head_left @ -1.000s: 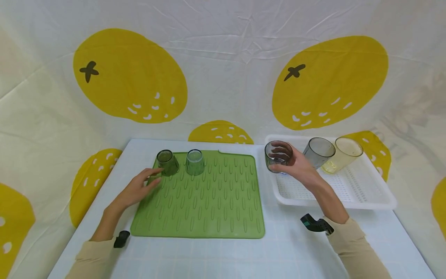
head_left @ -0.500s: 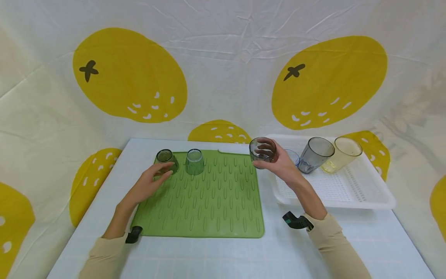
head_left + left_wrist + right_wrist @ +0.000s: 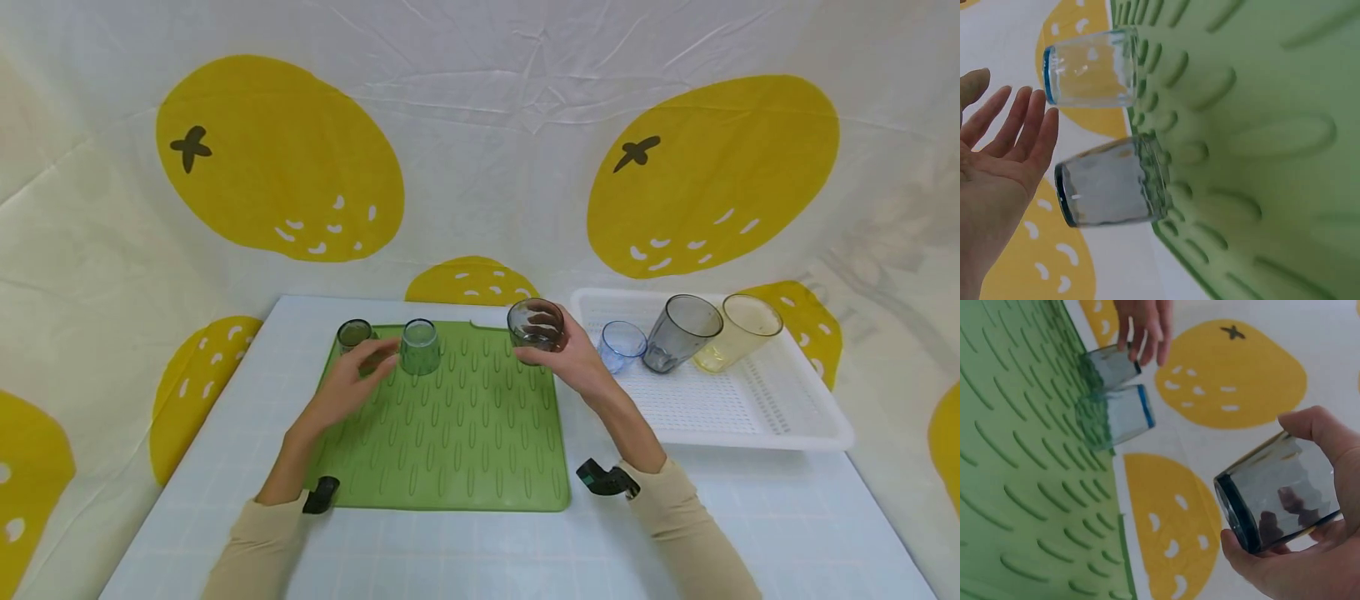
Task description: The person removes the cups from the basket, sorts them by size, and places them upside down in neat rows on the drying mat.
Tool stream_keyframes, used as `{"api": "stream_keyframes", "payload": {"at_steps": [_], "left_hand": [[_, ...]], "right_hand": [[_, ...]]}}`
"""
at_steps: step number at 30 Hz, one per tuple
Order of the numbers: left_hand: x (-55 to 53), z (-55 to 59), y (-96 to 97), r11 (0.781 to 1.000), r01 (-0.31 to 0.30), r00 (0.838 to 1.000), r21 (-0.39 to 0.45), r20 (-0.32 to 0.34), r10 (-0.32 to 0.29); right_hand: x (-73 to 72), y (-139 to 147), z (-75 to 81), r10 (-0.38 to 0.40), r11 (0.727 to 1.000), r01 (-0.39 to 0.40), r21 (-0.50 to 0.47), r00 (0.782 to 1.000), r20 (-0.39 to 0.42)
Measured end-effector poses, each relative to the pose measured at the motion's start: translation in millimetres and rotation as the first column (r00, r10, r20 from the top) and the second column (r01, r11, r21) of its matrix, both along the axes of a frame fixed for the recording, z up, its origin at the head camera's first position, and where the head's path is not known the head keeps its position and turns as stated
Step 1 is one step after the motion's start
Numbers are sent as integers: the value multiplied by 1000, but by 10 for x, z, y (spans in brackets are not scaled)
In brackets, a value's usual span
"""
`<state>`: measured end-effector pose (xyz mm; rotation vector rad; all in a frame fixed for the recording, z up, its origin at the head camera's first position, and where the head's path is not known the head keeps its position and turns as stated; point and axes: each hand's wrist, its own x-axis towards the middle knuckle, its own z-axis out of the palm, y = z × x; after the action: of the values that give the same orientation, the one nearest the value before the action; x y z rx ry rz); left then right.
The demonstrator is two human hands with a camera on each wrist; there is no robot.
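My right hand (image 3: 573,358) grips a grey glass tumbler (image 3: 531,337) in the air above the green mat's back right corner. Its thick dark base (image 3: 1238,512) points down, so the tumbler is upright. On the ribbed green mat (image 3: 465,450), two glasses stand upside down at the back left: a dark grey-green glass (image 3: 352,333) and a pale blue-green glass (image 3: 420,354). My left hand (image 3: 352,392), fingers loosely spread and holding nothing, hovers in front of these two. In the left wrist view, its fingertips are close to the pale glass's base (image 3: 1049,75); contact is unclear.
At the right, a white perforated tray (image 3: 738,439) holds a small blue glass (image 3: 622,346), a tall grey glass (image 3: 678,333) and a yellow glass (image 3: 742,333). The tall ones lean. A lemon-print cloth (image 3: 495,167) hangs behind the table.
My right hand has carried the grey tumbler leftward from over the tray to over the mat, revealing the small blue glass. My left hand has moved right, past the dark glass toward the pale one.
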<state>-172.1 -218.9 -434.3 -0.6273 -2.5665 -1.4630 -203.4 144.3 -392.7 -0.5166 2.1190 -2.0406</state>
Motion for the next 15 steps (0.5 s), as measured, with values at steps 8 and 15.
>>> {"api": "stream_keyframes", "payload": {"at_steps": [8, 15], "left_hand": [[-54, 9, 265, 996, 38, 998, 83, 43, -42], [-77, 36, 493, 991, 58, 996, 124, 59, -66]], "right_hand": [[1, -255, -104, 28, 1000, -28, -13, 999, -20], [7, -440, -214, 36, 999, -35, 37, 999, -24]]}}
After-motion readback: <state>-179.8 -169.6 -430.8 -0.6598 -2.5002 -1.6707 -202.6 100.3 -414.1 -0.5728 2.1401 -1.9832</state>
